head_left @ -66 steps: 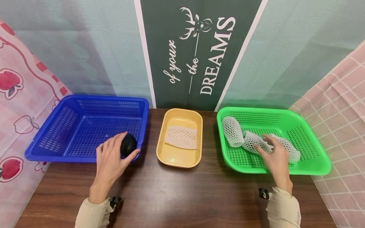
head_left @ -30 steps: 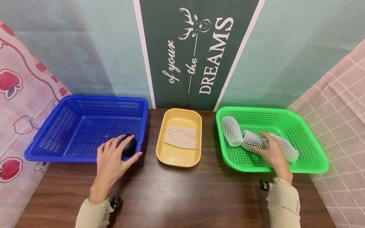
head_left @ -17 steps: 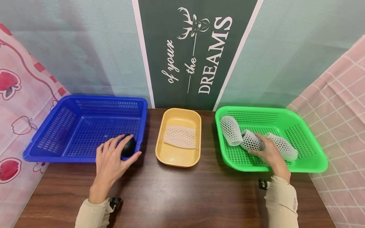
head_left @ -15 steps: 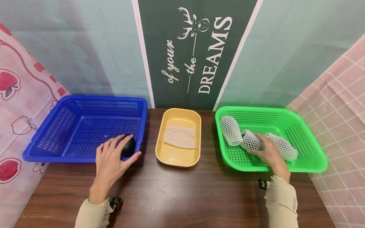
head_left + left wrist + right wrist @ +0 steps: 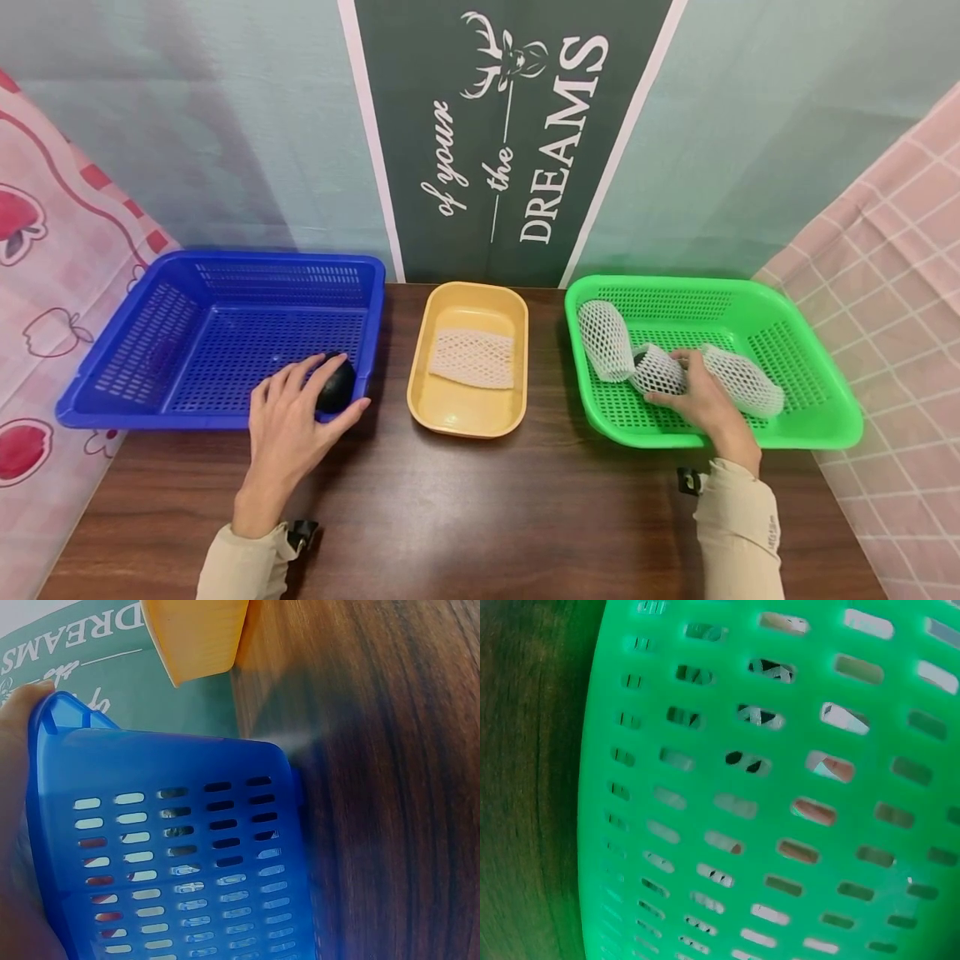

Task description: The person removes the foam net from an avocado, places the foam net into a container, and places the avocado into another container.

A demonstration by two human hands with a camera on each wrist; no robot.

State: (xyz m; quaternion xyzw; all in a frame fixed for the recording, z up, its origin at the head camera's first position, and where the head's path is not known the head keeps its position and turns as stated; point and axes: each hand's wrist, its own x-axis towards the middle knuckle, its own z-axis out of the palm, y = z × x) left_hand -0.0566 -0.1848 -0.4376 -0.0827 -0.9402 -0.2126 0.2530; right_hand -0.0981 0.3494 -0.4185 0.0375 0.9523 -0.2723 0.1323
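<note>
In the head view my left hand (image 5: 292, 417) reaches over the front wall of the blue basket (image 5: 288, 283). Its fingers rest over a smooth black oval thing (image 5: 339, 386), perhaps an avocado, while the thumb stretches apart along the rim. My right hand (image 5: 708, 404) is inside the green basket (image 5: 813, 417), with thumb and fingertips around a white foam net sleeve (image 5: 658, 371) that has something dark in it. Two more foam-netted things (image 5: 606, 340) lie in that basket, one on each side. The wrist views mostly show the basket walls.
Between the baskets stands a yellow tray (image 5: 468, 421) with a flat, pale foam net (image 5: 472, 358) lying in it. All three containers are on a dark wooden table (image 5: 480, 517). Fabric curtains (image 5: 750, 167) close off the back and sides.
My right hand has moved left from above the foam-netted things and now holds the middle one. My left hand's fingers have spread slightly over the black oval thing, which stays in place.
</note>
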